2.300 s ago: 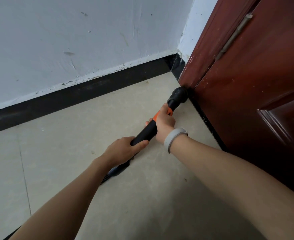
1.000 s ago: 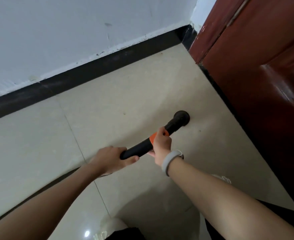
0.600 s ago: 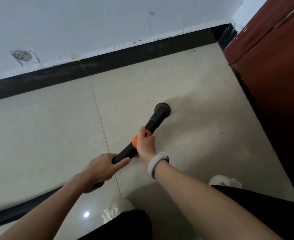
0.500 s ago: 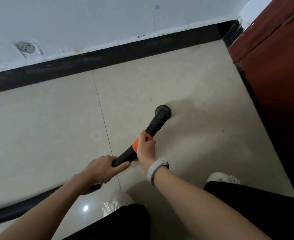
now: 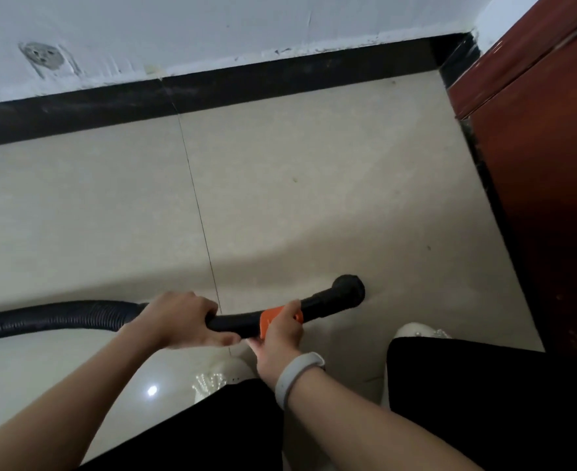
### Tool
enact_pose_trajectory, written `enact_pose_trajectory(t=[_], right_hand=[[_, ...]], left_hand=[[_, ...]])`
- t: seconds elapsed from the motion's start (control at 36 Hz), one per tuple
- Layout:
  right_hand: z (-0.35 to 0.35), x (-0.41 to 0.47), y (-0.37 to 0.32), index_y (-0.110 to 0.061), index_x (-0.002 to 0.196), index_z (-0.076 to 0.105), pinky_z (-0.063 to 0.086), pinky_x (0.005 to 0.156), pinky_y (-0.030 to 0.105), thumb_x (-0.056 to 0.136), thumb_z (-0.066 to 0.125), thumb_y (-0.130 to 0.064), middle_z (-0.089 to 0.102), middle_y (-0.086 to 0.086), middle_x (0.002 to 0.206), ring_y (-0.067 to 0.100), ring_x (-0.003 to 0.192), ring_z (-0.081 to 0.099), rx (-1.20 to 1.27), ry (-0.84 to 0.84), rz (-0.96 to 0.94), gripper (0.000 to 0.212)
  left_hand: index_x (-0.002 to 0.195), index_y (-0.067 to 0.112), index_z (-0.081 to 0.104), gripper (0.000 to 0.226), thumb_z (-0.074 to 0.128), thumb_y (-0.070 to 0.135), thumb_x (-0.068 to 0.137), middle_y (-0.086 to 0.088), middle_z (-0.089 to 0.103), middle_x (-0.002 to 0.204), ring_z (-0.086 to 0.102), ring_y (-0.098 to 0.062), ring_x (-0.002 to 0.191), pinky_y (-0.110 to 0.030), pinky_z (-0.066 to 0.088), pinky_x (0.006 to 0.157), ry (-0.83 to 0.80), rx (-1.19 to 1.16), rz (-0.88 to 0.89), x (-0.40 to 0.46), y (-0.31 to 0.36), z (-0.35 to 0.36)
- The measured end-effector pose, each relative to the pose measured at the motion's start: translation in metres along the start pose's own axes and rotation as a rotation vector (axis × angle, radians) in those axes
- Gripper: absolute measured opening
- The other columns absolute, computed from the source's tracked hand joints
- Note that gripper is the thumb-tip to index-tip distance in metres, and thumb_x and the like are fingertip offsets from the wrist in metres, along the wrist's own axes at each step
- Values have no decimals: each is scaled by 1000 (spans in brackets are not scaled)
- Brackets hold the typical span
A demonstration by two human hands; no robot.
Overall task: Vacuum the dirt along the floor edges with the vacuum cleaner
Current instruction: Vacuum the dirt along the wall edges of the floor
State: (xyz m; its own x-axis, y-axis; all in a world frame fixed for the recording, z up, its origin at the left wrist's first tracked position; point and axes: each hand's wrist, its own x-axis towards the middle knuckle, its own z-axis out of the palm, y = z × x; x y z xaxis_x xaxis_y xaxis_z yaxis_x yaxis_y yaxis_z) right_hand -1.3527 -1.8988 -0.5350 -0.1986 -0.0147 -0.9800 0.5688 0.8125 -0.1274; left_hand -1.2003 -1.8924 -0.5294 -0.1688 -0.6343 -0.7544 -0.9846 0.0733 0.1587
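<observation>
Clearly both hands are wrapped around the vacuum wand (image 5: 246,326): the left hand (image 5: 181,319) grips the black tube where the ribbed hose (image 5: 52,319) joins it, and the right hand (image 5: 280,334) holds it at the orange collar (image 5: 269,322), nearer the nozzle (image 5: 348,292). The wand looks like stiff, light plastic with a smooth, somewhat slick surface, so this two-handed hold seems sensible, one hand steering by the collar, the other bearing the rear end. The hose is soft and will likely drag and tug sideways as the wand swings. The nozzle sits low over the tiled floor (image 5: 314,198), just ahead of the shoes, well apart from the black skirting (image 5: 212,93) and off the dark strip under the red door (image 5: 535,198).

Compared with the earliest frame, the nozzle has come away from the door's foot into open floor, and the wand now lies nearly crosswise instead of pointing at the corner. The hose now shows.
</observation>
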Motion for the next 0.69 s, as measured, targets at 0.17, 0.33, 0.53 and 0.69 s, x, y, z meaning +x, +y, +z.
enact_pose_trajectory(t=[0.17,0.33,0.53,0.69], right_hand=[[57,-18,1,0,137,29,49,96,53,99,42,-44,48,22,129,42,117,52,-147,-76,-93,59],[74,-23,-2,-6,131,32,53,91,50,100,36,-47,50,14,109,35,104,57,-276,-211,-127,52],[42,-10,-15,-8,142,29,50,96,50,100,39,-48,47,21,133,40,117,52,-172,-142,-106,59],[51,-8,-75,-7,137,36,49,93,51,101,38,-43,48,16,117,39,116,52,-164,-156,-176,51]], left_hand=[[75,28,51,59,29,83,73,11,57,67,56,-12,68,-27,37,59,171,-19,-141,-6,-37,-6],[70,27,51,59,31,83,73,11,58,66,56,-12,68,-28,38,60,234,-106,-235,-11,-49,-6],[72,28,49,57,33,82,78,9,57,66,56,-10,66,-25,37,57,155,-24,-106,4,-18,-7],[75,30,52,63,25,87,72,11,58,68,56,-10,65,-27,46,64,211,-75,-115,46,3,-36]])
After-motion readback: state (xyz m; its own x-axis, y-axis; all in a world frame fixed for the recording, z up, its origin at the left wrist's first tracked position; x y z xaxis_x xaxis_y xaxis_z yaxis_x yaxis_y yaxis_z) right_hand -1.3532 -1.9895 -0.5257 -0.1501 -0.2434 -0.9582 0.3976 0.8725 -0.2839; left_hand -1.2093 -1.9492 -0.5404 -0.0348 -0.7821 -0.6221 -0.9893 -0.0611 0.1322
